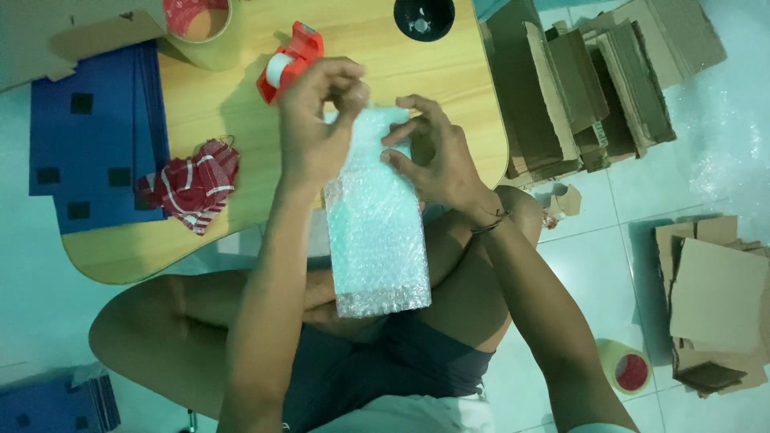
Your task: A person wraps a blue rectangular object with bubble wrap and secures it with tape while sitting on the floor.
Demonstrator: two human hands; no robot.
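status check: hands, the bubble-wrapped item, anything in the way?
Left hand and right hand both grip the bubble-wrapped bundle at its top end, over the lap. Red tape dispenser just behind; nothing blocking.

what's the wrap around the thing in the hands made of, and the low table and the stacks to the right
Wrap: looks like clear plastic bubble wrap, with rows of small shiny bubbles. Low table: likely wood or wood-look laminate, pale with visible grain. Stacks: brown corrugated cardboard, matte, with layered edges showing.

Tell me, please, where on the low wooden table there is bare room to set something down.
The wooden table is bare between the red tape dispenser and the black round holder, and along its near edge below the red striped cloth. The left edge is crowded with blue sheets. Both hands, left and right, hold the bubble-wrapped parcel over the middle.
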